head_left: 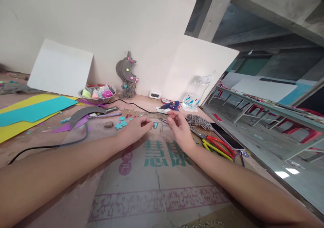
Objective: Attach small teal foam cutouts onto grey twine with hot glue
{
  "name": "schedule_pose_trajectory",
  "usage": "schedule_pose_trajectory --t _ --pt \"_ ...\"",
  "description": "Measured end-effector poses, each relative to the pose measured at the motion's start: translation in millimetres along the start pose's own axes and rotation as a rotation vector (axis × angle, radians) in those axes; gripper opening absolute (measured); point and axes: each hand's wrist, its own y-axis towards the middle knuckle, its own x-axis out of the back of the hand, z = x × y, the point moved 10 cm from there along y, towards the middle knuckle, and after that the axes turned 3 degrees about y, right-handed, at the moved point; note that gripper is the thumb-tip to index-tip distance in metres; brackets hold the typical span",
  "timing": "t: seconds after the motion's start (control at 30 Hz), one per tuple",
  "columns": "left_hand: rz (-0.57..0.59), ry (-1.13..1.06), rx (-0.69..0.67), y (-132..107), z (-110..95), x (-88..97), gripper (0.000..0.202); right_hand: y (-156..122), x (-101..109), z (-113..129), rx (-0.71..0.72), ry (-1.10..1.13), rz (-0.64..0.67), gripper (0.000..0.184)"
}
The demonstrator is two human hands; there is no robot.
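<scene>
My left hand [138,128] is closed in a pinch, and a small teal felt piece [155,125] shows at its fingertips. My right hand [178,126] is close beside it, fingers curled and pinched near a thin grey cord [161,126] that hangs between the two hands. Both hands hover over a printed woven sack [152,174] that covers the table. Several teal felt flowers [120,124] lie just left of my left hand.
A blue glue gun [171,105] with a black cable lies behind the hands. Grey yarn [197,121], red and yellow scissors [217,146] and a phone [226,136] are on the right. A bowl of coloured bits [97,93], teal and yellow sheets [30,113] and a grey felt hanging [128,73] stand left and back.
</scene>
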Motion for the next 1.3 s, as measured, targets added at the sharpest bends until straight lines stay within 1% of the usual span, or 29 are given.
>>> schedule_pose_trajectory --t 0.07,0.13,0.23,0.4,0.5,0.67,0.8,0.93,1.03,1.13,1.17,1.27,1.3 --pt "-0.018 0.003 0.017 0.4 1.7 2.2 0.029 -1.0 2.8 2.0 0.017 -0.012 -0.025 0.017" --pt "-0.040 0.010 0.023 0.6 1.9 4.9 0.028 -2.0 -2.9 0.7 0.003 -0.054 0.036 0.015" --pt "-0.053 0.025 0.019 0.4 0.0 7.1 0.027 -3.6 -10.1 -0.8 0.001 -0.106 0.111 0.019" --pt "-0.049 0.021 0.020 0.5 -0.5 6.7 0.026 -4.1 -13.9 0.7 0.028 -0.148 0.146 0.031" --pt "-0.047 0.023 0.021 0.9 0.5 6.2 0.026 -3.9 -13.2 0.4 0.010 -0.181 0.143 0.030" --pt "-0.050 0.020 0.013 -0.5 -1.2 6.6 0.025 -4.4 -13.9 2.1 0.017 -0.241 0.143 0.015" --pt "-0.043 0.024 0.022 -1.4 -2.4 6.5 0.025 -3.6 -12.3 -2.4 -0.011 -0.180 0.108 0.009" --pt "-0.038 0.020 0.023 -0.8 -2.3 6.5 0.025 -2.5 -9.8 -4.9 -0.052 -0.139 0.070 0.011" --pt "-0.030 0.015 0.016 -0.2 -1.5 5.6 0.024 -2.1 -9.2 0.8 -0.031 -0.125 0.077 0.015" --pt "-0.026 0.012 0.011 -0.1 -1.1 5.1 0.024 -1.6 -9.7 4.0 -0.005 -0.152 0.101 0.027" --pt "-0.024 0.012 0.011 -0.2 -1.1 5.0 0.024 -1.1 -8.7 3.2 -0.004 -0.160 0.095 0.029" --pt "-0.023 0.023 0.009 -0.8 -1.7 5.3 0.024 0.1 -3.7 -0.2 -0.004 -0.138 0.041 0.016" --pt "-0.022 0.027 0.009 -1.0 -1.9 5.3 0.025 0.2 -3.4 -0.5 0.000 -0.124 0.034 0.015"
